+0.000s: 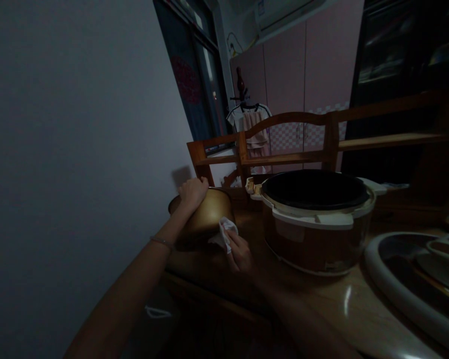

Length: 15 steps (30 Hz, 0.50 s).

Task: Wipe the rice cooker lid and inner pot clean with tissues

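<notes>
A gold-coloured metal pot (211, 212), which looks like a cooker's inner pot, stands tilted on the wooden desk near the wall. My left hand (193, 193) is closed over its rim and steadies it. In my right hand (240, 253) a crumpled white cloth or tissue (226, 234) is pinched, held against or very near the pot's lower right side. To the right stands the brown and cream body of a large electric cooker (314, 244), its top uncovered and dark inside.
The cooker's round lid (385, 279) lies on the desk (346, 299) at the right. A wooden shelf rack (288, 159) rises along the back, and a plain wall (97, 124) bounds the left. Behind are pink cabinets (284, 80) and hanging clothes (252, 117).
</notes>
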Motion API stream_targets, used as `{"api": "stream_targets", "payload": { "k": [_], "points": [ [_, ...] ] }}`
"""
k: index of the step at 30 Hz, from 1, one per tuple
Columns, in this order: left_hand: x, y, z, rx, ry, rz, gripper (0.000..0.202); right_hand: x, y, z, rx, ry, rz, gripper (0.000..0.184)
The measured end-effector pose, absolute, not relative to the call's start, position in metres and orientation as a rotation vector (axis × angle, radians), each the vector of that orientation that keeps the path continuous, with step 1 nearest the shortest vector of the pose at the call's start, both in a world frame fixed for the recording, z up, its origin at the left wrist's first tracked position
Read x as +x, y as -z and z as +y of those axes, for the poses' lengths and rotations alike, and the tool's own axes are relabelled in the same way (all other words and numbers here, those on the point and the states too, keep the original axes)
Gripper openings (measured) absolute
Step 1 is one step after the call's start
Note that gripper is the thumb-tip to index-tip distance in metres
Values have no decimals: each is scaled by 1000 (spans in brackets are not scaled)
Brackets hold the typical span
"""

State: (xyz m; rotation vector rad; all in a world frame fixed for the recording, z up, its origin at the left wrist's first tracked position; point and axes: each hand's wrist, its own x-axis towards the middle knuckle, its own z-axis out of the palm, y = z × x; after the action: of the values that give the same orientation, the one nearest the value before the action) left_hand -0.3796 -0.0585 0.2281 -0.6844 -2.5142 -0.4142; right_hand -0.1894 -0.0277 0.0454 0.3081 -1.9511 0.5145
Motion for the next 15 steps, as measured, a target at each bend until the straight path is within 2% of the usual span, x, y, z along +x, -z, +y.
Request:
{"api": "stream_targets", "payload": {
  "k": [15],
  "points": [
    [-341,-230,-39,-718,318,-2489,58,-195,-37,-23,409,-380,-1999,61]
  ]
}}
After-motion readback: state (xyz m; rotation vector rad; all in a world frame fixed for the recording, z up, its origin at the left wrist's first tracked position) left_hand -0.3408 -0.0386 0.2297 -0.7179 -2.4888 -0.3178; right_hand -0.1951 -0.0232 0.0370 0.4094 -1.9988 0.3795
